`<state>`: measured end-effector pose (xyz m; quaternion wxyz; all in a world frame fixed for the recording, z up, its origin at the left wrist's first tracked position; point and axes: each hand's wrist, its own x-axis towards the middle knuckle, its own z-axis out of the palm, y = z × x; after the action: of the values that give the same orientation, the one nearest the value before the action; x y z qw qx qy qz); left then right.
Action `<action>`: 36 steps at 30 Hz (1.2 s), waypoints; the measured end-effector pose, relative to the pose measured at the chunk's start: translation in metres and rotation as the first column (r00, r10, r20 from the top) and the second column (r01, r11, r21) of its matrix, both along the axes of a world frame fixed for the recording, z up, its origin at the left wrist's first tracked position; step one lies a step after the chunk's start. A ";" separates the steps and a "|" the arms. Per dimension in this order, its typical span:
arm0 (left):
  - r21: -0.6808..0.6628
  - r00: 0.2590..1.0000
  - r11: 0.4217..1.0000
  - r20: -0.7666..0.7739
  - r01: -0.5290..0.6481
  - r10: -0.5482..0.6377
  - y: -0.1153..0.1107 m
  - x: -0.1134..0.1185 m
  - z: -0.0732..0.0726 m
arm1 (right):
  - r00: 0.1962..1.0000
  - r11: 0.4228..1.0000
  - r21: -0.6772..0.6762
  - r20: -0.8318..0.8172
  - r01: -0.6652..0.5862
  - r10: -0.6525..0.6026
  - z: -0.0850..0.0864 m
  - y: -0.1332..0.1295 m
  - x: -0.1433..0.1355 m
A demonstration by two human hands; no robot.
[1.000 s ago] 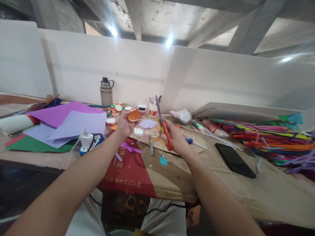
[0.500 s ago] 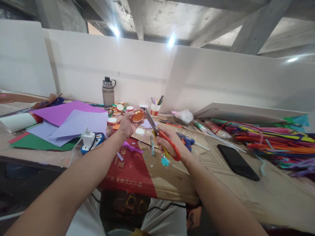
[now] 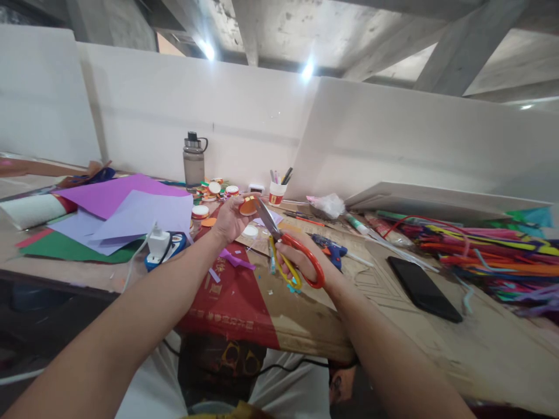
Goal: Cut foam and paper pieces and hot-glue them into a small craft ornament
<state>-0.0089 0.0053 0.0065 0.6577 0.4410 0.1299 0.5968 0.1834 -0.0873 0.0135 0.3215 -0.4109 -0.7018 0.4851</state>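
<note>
My left hand (image 3: 230,221) is closed on a small round orange piece with a pale rim, an orange disc (image 3: 248,206), raised above the table. In my right hand (image 3: 297,256) are scissors (image 3: 312,265) with one red and one yellow handle, pointing up and left. Their blade tips reach the right edge of the orange disc; whether they touch it I cannot tell. Below my hands lie a white disc (image 3: 250,231), a purple paper strip (image 3: 237,259) and a turquoise paper cutout (image 3: 294,287), partly hidden by the yellow handle.
Coloured paper sheets (image 3: 144,215) and a white plug on a blue power strip (image 3: 163,250) lie left. Behind stand a bottle (image 3: 193,163) and a cup of pens (image 3: 277,193). Right are a blue glue gun (image 3: 334,253), a black phone (image 3: 423,288) and coloured pipe cleaners (image 3: 502,256).
The scissors' handles have spread apart, with the yellow one swung lower over the turquoise cutout. The blade tips are now at the disc's edge. My left hand has tilted the disc slightly.
</note>
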 end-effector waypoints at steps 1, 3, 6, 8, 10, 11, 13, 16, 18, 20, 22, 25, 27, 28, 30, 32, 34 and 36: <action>0.004 1.000 1.000 -0.006 0.002 -0.002 0.000 0.000 0.000 | 1.000 1.000 -0.002 -0.006 0.000 0.000 0.000 0.000 0.000; 0.005 1.000 1.000 -0.015 0.002 -0.002 0.000 0.001 0.000 | 1.000 1.000 0.008 -0.017 0.004 -0.004 0.002 -0.002 -0.001; -0.013 1.000 1.000 -0.023 -0.010 0.010 0.000 0.001 0.000 | 1.000 1.000 0.026 -0.026 0.005 -0.005 0.004 -0.005 -0.001; -0.019 0.999 1.000 -0.032 -0.017 0.016 0.000 0.001 0.000 | 1.000 1.000 0.021 -0.028 -0.001 0.002 0.005 -0.005 -0.002; -0.009 0.999 1.000 -0.038 -0.015 0.015 0.000 0.001 0.000 | 1.000 1.000 0.009 -0.030 -0.004 0.004 0.004 -0.005 -0.001; -0.002 0.999 1.000 -0.040 -0.013 0.012 0.000 0.001 0.000 | 0.999 1.000 0.000 -0.034 -0.003 0.003 0.003 -0.004 -0.001; 0.008 0.999 1.000 -0.042 -0.010 0.010 0.000 0.001 0.000 | 0.999 1.000 -0.021 -0.047 -0.007 0.006 0.000 -0.003 0.000; 0.007 0.999 1.000 -0.047 -0.015 0.016 0.000 0.001 0.000 | 0.998 0.999 -0.043 -0.068 -0.016 0.013 -0.004 -0.001 0.000; 0.004 0.999 1.000 -0.048 -0.018 0.018 0.000 0.001 0.000 | 0.998 0.999 -0.050 -0.066 -0.022 0.019 -0.004 0.000 0.001; 0.002 0.999 1.000 -0.046 -0.017 0.017 -0.001 0.002 0.000 | 0.998 0.998 -0.055 -0.061 -0.025 0.022 -0.004 -0.001 0.001; 0.005 0.999 1.000 -0.043 -0.013 0.013 -0.002 0.002 0.001 | 0.998 0.998 -0.060 -0.061 -0.012 0.008 -0.003 -0.002 0.000; 0.016 0.999 1.000 -0.047 0.001 -0.001 -0.002 0.001 0.001 | 0.997 0.998 -0.061 -0.071 0.009 -0.013 -0.002 -0.003 0.000; 0.016 0.999 1.000 -0.046 0.013 -0.012 -0.001 0.001 0.000 | 0.997 0.998 -0.056 -0.075 0.021 -0.025 -0.002 -0.003 -0.001; 0.014 0.999 1.000 -0.043 0.016 -0.016 -0.001 0.001 0.000 | 0.997 0.998 -0.052 -0.074 0.028 -0.032 -0.002 -0.004 -0.001; 0.010 0.999 1.000 -0.033 0.019 -0.019 0.000 0.001 -0.001 | 0.996 0.998 -0.047 -0.076 0.039 -0.043 -0.001 -0.004 -0.001; 0.013 0.999 1.000 -0.028 0.021 -0.020 0.000 0.000 -0.001 | 0.997 0.998 -0.049 -0.065 0.046 -0.050 0.000 -0.005 -0.002; 0.017 0.999 1.000 -0.028 0.020 -0.019 0.000 0.000 -0.002 | 0.998 0.997 -0.047 -0.043 0.054 -0.056 0.001 -0.005 -0.002; 0.015 0.999 1.000 -0.031 0.011 -0.011 -0.001 0.000 -0.001 | 0.998 0.997 -0.048 -0.031 0.062 -0.063 0.002 -0.006 -0.002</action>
<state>-0.0086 0.0044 0.0052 0.6555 0.4558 0.1332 0.5872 0.1812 -0.0928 0.0155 0.3382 -0.4321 -0.6716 0.4978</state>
